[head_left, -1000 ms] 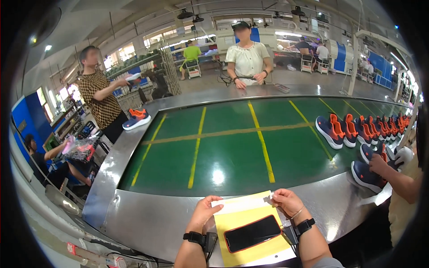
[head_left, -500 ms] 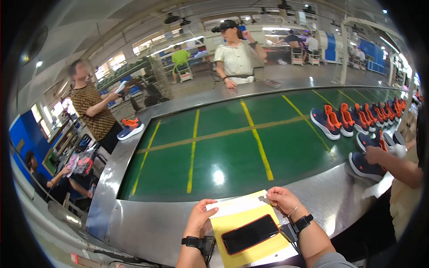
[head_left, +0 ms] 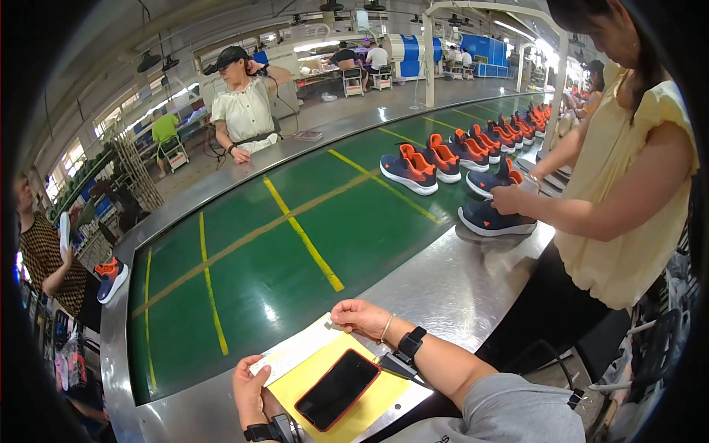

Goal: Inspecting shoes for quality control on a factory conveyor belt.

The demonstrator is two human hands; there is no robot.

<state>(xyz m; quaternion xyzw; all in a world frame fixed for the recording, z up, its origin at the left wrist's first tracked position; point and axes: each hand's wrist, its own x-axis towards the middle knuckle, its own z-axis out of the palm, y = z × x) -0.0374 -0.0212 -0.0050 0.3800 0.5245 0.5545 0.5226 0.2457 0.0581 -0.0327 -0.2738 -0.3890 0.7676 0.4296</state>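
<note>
Between the left grip (head_left: 249, 384) and right grip (head_left: 360, 317), the paper strip (head_left: 295, 353) is white; below it, a yellow sheet (head_left: 373, 399) backs a black phone (head_left: 337, 390) edged in red. Beyond both, the belt (head_left: 251, 310) is green with yellow stripes (head_left: 303, 234) (the lengthwise band (head_left: 247, 239) is browner). Past the right grip, navy shoes (head_left: 416, 174) have orange linings (head_left: 408, 150); left of the left grip, a checked shirt (head_left: 46, 251) is tan and black.

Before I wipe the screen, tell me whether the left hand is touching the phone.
Apart: the head view shows yellow sheet plainly visible between the left hand and the red-edged phone.
</note>
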